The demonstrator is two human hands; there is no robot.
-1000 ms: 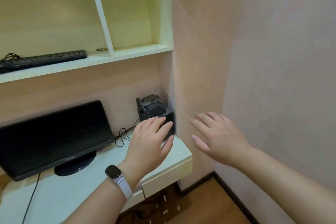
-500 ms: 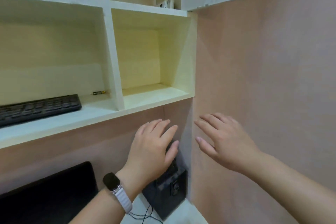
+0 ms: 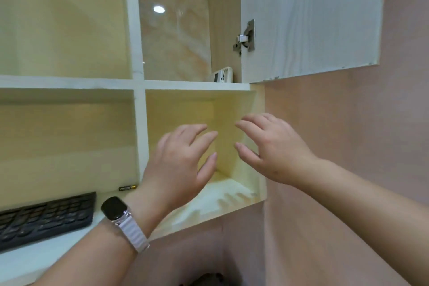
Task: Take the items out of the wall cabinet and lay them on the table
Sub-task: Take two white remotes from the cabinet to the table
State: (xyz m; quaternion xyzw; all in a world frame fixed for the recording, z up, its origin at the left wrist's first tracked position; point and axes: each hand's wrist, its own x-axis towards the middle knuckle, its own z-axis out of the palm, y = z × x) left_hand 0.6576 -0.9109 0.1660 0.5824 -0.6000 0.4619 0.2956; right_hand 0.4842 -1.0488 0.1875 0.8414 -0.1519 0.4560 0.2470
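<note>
Left hand [image 3: 178,158] and right hand [image 3: 274,148] are held up side by side before the lower right compartment of the wall cabinet [image 3: 137,30]. Each grip is spread, fingers relaxed, holding nothing. The white device [image 3: 221,77] lies on the shelf above, just beside the open door [image 3: 308,14], apart from both hands. Judgement: the hands are poised to reach up for it. Keyboard [image 3: 44,218] and battery [image 3: 127,187] rest untouched in the lower left compartment. The desk is not in view.
</note>
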